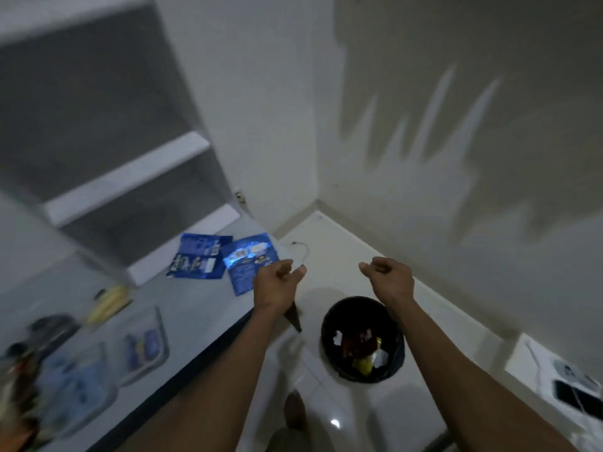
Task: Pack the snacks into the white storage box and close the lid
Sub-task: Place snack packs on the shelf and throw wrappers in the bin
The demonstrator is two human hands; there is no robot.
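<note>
Blue snack packets (225, 261) flat on grey counter (195, 308)

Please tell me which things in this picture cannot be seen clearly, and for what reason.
- Clear containers on the counter, head view: motion blur hides their contents; blue shapes only.
- Items at the lower left edge: blurred and cut off by the frame.
- Bin contents: too small and dark to name.
- Left hand and right hand: fingers curled; any small thing inside cannot be told.
- A white storage box: not identifiable.
</note>
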